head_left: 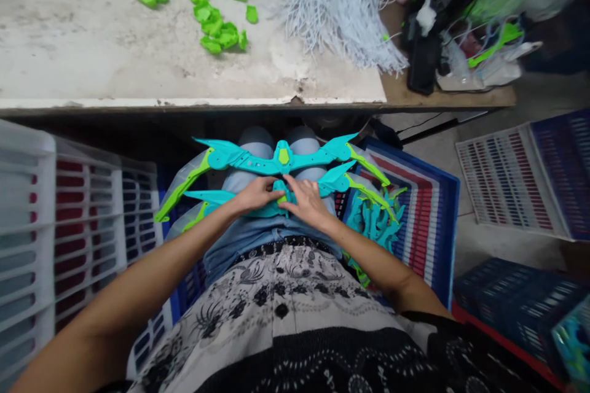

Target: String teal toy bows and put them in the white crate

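Note:
Two turquoise plastic toy bows lie across my lap, one beyond the other. The farther toy bow (258,163) has a green piece in its centre and green limb tips, and neither hand touches it. Closer to my body is the nearer toy bow (332,180), its middle partly covered by my fingers. My left hand (259,194) is closed on the left side of that middle, thumb at a small green piece (281,200). From the right, my right hand (306,201) grips the same middle, fingers bent and thumb close to the green piece.
On the worktable (138,73) ahead lie loose green plastic pieces (216,27), a bundle of white cords (345,6) and a dark phone (421,64). A white crate (87,221) stands left; a blue-rimmed crate (454,227) holding turquoise and green parts (375,221) is right.

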Demonstrator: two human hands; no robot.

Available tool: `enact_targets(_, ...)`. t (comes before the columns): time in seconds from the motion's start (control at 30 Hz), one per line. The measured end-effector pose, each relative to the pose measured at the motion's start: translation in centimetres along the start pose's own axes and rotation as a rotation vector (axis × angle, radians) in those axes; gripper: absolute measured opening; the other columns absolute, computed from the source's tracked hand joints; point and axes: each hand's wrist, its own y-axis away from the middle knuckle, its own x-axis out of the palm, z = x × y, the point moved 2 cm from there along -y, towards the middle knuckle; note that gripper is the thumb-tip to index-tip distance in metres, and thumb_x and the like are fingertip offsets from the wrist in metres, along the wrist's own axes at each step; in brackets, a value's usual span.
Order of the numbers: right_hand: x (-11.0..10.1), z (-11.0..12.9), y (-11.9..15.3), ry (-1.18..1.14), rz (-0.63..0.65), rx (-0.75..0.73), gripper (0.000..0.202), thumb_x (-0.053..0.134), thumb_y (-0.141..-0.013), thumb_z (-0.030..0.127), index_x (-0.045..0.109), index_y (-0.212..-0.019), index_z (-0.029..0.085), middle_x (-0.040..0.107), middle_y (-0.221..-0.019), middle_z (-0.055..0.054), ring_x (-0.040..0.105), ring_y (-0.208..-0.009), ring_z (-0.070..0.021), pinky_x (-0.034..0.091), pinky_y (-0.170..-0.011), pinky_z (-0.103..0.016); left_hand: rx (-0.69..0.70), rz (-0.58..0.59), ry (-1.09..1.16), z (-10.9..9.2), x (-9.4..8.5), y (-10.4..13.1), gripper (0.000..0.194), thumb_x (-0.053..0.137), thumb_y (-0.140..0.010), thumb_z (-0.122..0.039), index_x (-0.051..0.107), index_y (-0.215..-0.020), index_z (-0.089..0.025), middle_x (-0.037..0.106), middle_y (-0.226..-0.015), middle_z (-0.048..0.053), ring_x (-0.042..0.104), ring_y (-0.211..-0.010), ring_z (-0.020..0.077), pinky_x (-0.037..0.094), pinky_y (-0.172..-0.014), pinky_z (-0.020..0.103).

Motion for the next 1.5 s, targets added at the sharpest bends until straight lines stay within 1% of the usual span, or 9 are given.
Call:
enact_targets(0.2, -3.1, -0.1, -1.4, -0.035, -0.010, -0.193, 0.044, 0.056, -0.086, 0.047, 0.059, -0.122, 0.023, 0.066, -0.107, -0.009, 0.057, -0.099, -0.0244, 0.044, -0.087, -0.040, -0.052, -0.106, -0.085, 0.7, -0.6, 0.7, 0.053, 0.057, -0.070, -0.055, 0.062, -0.101, -0.011, 0.066, -0.079, 0.005, 0.061, -0.075, 0.0235, 0.048, -0.066, 0.032)
enact_targets(0.4, -18.1, -7.3, -12.4, 0.214, -0.552, 0.064, 0.033, 0.039, -0.093, 0.027, 0.069, -0.103, 0.016, 0.065, -0.102, -0.013, 0.054, -0.101, -0.0270, 0.039, -0.095, -0.044, 0.024, -0.296, -0.418, 0.7, -1.3, 2.5, 0.048, 0.052, -0.080, -0.051, 0.062, -0.111, -0.015, 0.070, -0.096, 0.011, 0.065, -0.085, 0.0286, 0.051, -0.075, 0.037)
enact_targets(0.57, -25.3, -12.8, -21.2, 0.437, -0.484, 0.228, 0.032, 0.045, -0.084, 0.014, 0.069, -0.106, 0.011, 0.061, -0.114, -0.018, 0.047, -0.111, -0.0327, 0.038, -0.094, -0.050, 0.352, -0.642, -0.878, -2.7, -1.5, 1.7, 0.038, 0.050, -0.088, -0.042, 0.062, -0.114, -0.017, 0.058, -0.120, 0.018, 0.051, -0.115, 0.0339, 0.042, -0.094, 0.045)
enact_targets(0.7, -26.0, -13.6, -22.8, 0.539, -0.352, 0.233, 0.023, 0.054, -0.079, 0.011, 0.072, -0.094, 0.007, 0.066, -0.102, -0.019, 0.053, -0.107, -0.0320, 0.039, -0.094, -0.051, 0.359, -0.610, -1.037, -2.8, -2.3, -0.9, 0.052, 0.057, -0.084, -0.046, 0.053, -0.129, -0.019, 0.054, -0.128, 0.018, 0.041, -0.125, 0.0383, 0.034, -0.100, 0.054)
enact_targets(0.83, -26.8, -13.1, -21.2, 0.497, -0.381, 0.243, 0.014, 0.064, -0.076, 0.017, 0.073, -0.084, 0.010, 0.069, -0.087, -0.016, 0.061, -0.097, -0.0302, 0.045, -0.088, -0.048, 0.332, -0.614, -1.057, -0.9, -4.0, -1.3, 0.044, 0.046, -0.091, -0.044, 0.058, -0.120, -0.015, 0.065, -0.103, 0.015, 0.054, -0.103, 0.0320, 0.043, -0.088, 0.043)
enact_targets(1.03, -27.6, -11.5, -18.9, -0.178, -0.338, 0.231, 0.015, 0.065, -0.076, 0.020, 0.068, -0.068, 0.008, 0.064, -0.056, -0.006, 0.061, -0.055, -0.0147, 0.053, -0.059, -0.029, 0.288, -0.723, -1.022, 0.4, -6.6, 0.1, 0.040, 0.038, -0.093, -0.039, 0.067, -0.097, -0.012, 0.064, -0.084, 0.014, 0.056, -0.083, 0.0292, 0.046, -0.077, 0.040)
enact_targets(1.2, -26.9, -9.9, -18.0, -0.659, -0.225, 0.297, 0.020, 0.072, -0.075, 0.026, 0.063, -0.071, 0.008, 0.064, -0.055, -0.005, 0.056, -0.043, -0.0101, 0.043, -0.040, -0.020, 0.384, -0.813, -0.686, -5.2, -6.6, -0.3, 0.031, 0.046, -0.090, -0.039, 0.067, -0.094, -0.017, 0.065, -0.096, 0.010, 0.060, -0.092, 0.0242, 0.046, -0.086, 0.035)
enact_targets(1.4, -26.2, -8.2, -17.5, -0.806, -0.135, 0.236, 0.024, 0.075, -0.074, 0.029, 0.061, -0.073, 0.009, 0.064, -0.055, -0.003, 0.055, -0.042, -0.0072, 0.043, -0.039, -0.017, 0.374, -0.424, 0.016, -13.2, -2.7, -6.3, 0.037, 0.059, -0.081, -0.041, 0.065, -0.106, -0.015, 0.068, -0.106, 0.009, 0.063, -0.097, 0.0228, 0.051, -0.087, 0.034)
enact_targets(1.5, -26.0, -8.0, -17.4, -0.802, -0.133, 0.217, 0.024, 0.075, -0.075, 0.028, 0.061, -0.071, 0.009, 0.062, -0.053, -0.002, 0.052, -0.040, -0.0061, 0.040, -0.037, -0.017, 0.425, -0.426, 0.152, -14.8, -2.0, -9.2, 0.043, 0.056, -0.083, -0.041, 0.060, -0.114, -0.012, 0.066, -0.110, 0.013, 0.063, -0.098, 0.0243, 0.052, -0.085, 0.038)
